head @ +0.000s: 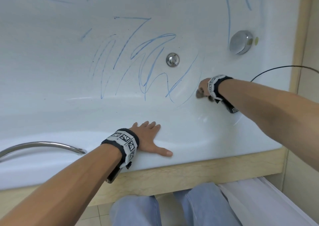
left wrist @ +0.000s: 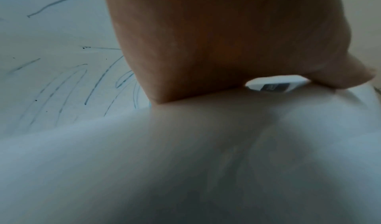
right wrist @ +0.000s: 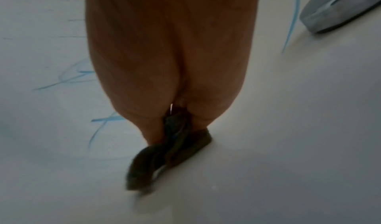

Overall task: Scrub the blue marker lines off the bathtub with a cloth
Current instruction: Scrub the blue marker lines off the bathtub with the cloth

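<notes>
A white bathtub carries blue marker lines scribbled across its floor and walls. My right hand reaches down inside the tub, right of the scribbles, and grips a dark grey cloth against the tub surface. In the right wrist view the cloth sticks out bunched below my right hand, with blue marker lines just left of it. My left hand lies flat with spread fingers on the tub's near rim. The left wrist view shows my left hand on the rim, marker lines beyond.
A round chrome drain plug sits in the tub floor. A chrome overflow knob is on the right end wall. A curved chrome grab bar is on the near rim at left. A black cable runs at right.
</notes>
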